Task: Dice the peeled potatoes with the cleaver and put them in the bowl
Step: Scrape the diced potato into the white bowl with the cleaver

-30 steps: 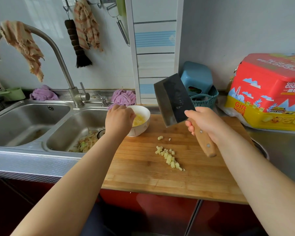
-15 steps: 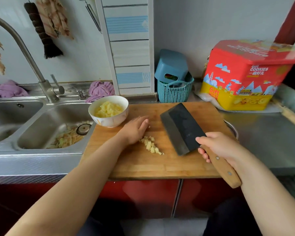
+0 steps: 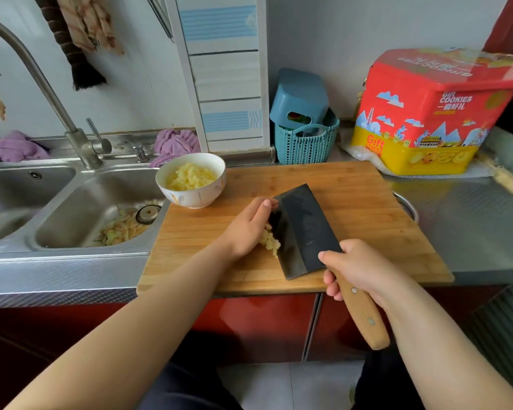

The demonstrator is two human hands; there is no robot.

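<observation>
Two hands at work, right hand (image 3: 359,267) gripping cleaver (image 3: 304,232), left hand (image 3: 246,229) flat against diced potato (image 3: 270,242)

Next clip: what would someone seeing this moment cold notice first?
The dark cleaver at the middle of the board, gripped by the right hand, with the left hand pressing a small heap of diced potato against its blade. Next, the white bowl of dice at the board's far left corner, and the red and yellow cookie box at the back right.
</observation>
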